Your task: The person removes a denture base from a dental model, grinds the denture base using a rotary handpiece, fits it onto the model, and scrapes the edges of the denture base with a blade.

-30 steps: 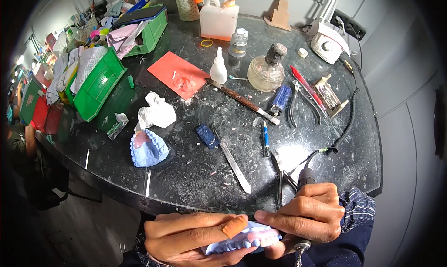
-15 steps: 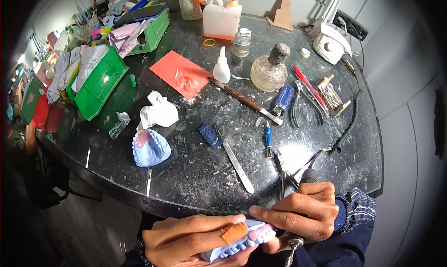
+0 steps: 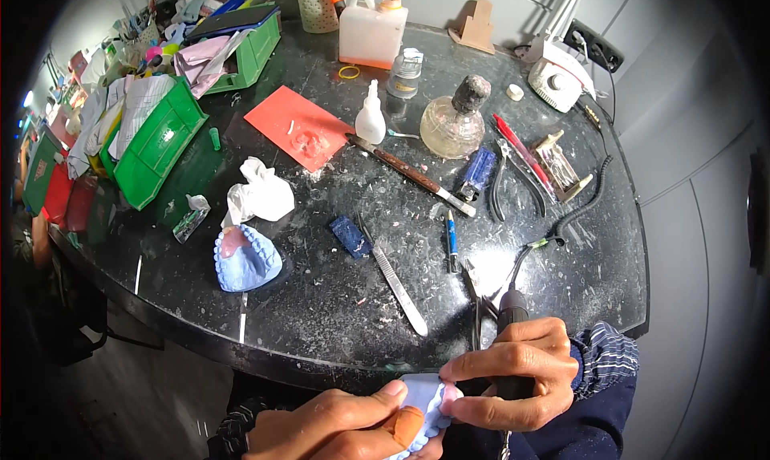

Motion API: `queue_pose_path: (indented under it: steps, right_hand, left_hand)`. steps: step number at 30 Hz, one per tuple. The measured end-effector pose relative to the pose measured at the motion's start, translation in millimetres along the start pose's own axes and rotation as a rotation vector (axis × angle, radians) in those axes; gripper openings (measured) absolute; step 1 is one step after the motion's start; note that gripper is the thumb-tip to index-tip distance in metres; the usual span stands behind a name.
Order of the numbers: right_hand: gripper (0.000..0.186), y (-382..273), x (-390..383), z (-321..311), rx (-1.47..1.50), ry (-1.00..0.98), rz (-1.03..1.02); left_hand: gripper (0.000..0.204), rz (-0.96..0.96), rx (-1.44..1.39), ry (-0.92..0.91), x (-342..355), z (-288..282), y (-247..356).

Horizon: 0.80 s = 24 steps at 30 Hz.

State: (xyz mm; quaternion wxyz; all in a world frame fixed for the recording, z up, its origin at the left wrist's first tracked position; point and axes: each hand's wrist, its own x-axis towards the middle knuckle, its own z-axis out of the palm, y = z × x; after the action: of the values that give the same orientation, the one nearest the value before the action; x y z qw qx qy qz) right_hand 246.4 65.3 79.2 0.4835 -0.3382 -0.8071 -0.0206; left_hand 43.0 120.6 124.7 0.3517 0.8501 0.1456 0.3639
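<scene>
My left hand (image 3: 329, 424), with an orange wrap (image 3: 405, 424) on a finger, grips a blue dental cast (image 3: 421, 389) at the lower centre. A pink piece (image 3: 451, 397) sits along its teeth. My right hand (image 3: 529, 364) is closed round a black-gripped rotary handpiece (image 3: 511, 303), its metal bur pointing down, while two fingertips pinch at the pink piece and cast edge. A second blue cast (image 3: 248, 263) with pink material stands to the left. Pliers (image 3: 475, 287) and a metal scalpel handle (image 3: 397, 287) lie just beyond my hands.
Green bins (image 3: 160, 143) of papers stand left, with a person partly visible beyond. Across the bench (image 3: 321, 324) lie a red sheet (image 3: 281, 111), crumpled tissue (image 3: 261, 191), brush (image 3: 405, 171), blue pen (image 3: 451, 239), glass burner (image 3: 451, 127), bottles and tools. A control box (image 3: 557, 83) stands back right, its cord running forward.
The held cast has turned, showing more of its flat top and its teeth to the right. My left fingers have shifted, and my right fingertips have moved right and down onto the pink piece.
</scene>
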Motion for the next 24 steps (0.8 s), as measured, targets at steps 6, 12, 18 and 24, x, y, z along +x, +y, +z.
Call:
queue_pose_path:
  steps: [6, 12, 18, 24]
  right_hand:
    - [0.012, 1.4, -1.8, 0.7, 0.031, -0.015, 0.048]
    - [0.014, -7.5, 4.8, -4.2, 0.048, -0.062, 0.078]
    - [0.033, -10.7, 7.9, -4.4, -0.012, -0.052, 0.259]
    - [0.02, -7.5, 8.6, -5.8, -0.094, -0.038, 0.188]
  left_hand:
    - [0.031, -0.009, 0.015, -0.058, 1.5, -0.7, -2.9]
    - [0.032, 0.019, -0.015, 0.032, -7.7, 1.6, -2.1]
    - [0.042, 0.036, -0.325, 0.194, -42.8, 30.4, -41.6]
    - [0.064, 0.029, -0.561, 0.193, -21.8, 39.0, -40.2]
